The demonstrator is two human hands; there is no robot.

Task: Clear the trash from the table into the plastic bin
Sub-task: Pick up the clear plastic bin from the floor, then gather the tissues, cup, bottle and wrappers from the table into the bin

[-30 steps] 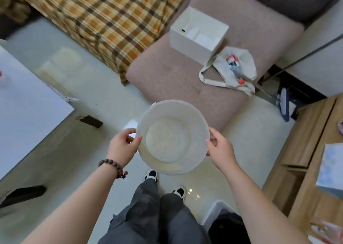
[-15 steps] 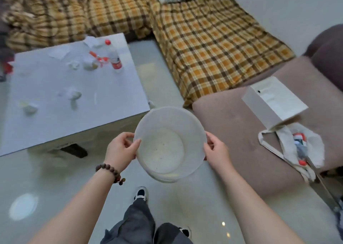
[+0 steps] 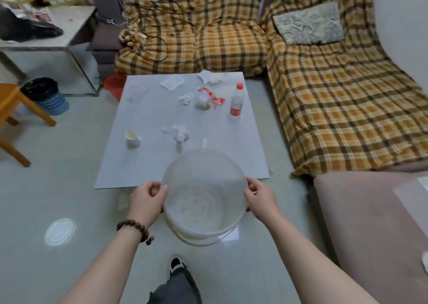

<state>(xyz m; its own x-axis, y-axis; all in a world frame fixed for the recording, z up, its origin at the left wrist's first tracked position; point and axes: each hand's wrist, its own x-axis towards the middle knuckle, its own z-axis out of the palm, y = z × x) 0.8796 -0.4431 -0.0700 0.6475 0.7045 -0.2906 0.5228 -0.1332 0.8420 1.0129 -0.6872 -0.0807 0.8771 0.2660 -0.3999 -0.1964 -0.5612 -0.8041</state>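
Observation:
I hold a translucent white plastic bin (image 3: 203,211) by its rim, my left hand (image 3: 147,202) on its left side and my right hand (image 3: 260,198) on its right. The bin is empty and hangs over the near edge of the low white table (image 3: 157,165). Trash lies on the table: a red-capped bottle (image 3: 236,101), crumpled tissues (image 3: 176,132), a paper cup on its side (image 3: 133,138), a red-and-white wrapper (image 3: 205,97), a clear cup (image 3: 136,93), a flat napkin (image 3: 172,82) and a straw (image 3: 204,143).
A plaid-covered sofa (image 3: 335,90) runs behind and to the right of the table. A brown ottoman (image 3: 370,222) sits at the near right. At the left stand a blue waste basket (image 3: 47,96), a wooden chair (image 3: 14,111) and a glass side table (image 3: 58,26).
My view has swung left from the ottoman to face the table. Both hands still carry the bin, which now sits over the table's near edge.

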